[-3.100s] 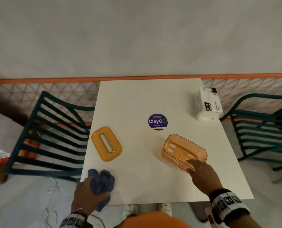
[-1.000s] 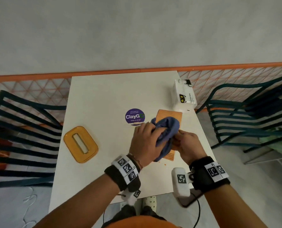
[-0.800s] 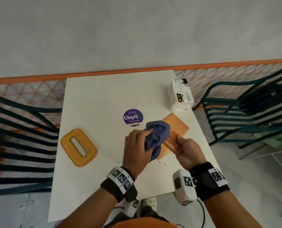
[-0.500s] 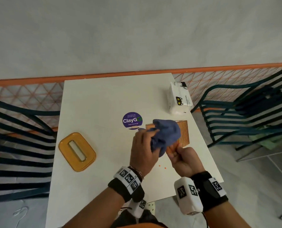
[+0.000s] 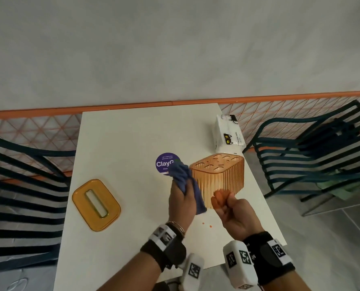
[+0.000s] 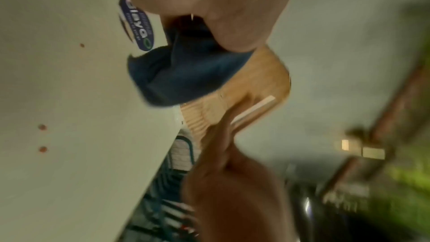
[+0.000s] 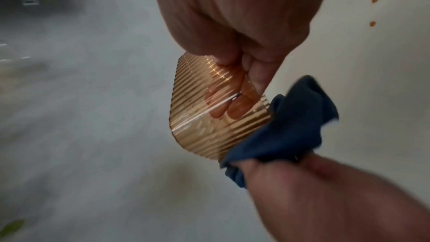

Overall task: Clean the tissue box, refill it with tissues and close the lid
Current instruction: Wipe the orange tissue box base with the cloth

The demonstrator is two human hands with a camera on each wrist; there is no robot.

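On your far left a dark slatted chair (image 5: 17, 181) stands beside the white tabletop (image 5: 128, 135). On the left part of that tabletop the amber lid (image 5: 96, 204) lies flat and alone, its slot facing up, well apart from both of your hands. Further right sits the round purple sticker (image 5: 164, 163), partly covered by the blue cloth (image 5: 184, 181).

Your left hand (image 5: 182, 203) is raised above the tabletop with its fingers (image 7: 246, 167) bunched tight around the cloth, and the cloth presses against the left ribbed wall of the orange tissue box (image 5: 219, 177). The box is held up off the tabletop, turned so its slotted bottom faces up and away from you, with the open side toward your right hand.

Your right hand (image 5: 235, 215) holds the box at its near edge: the fingers (image 7: 232, 102) curl inside and show through the translucent wall, the thumb outside. A few small orange spots (image 5: 210, 226) mark the tabletop below your hands.

Beyond the box, near the far right corner, the white tissue pack (image 5: 227, 134) with a black cat print stands on the tabletop. Another dark slatted chair (image 5: 313, 156) stands to the right.
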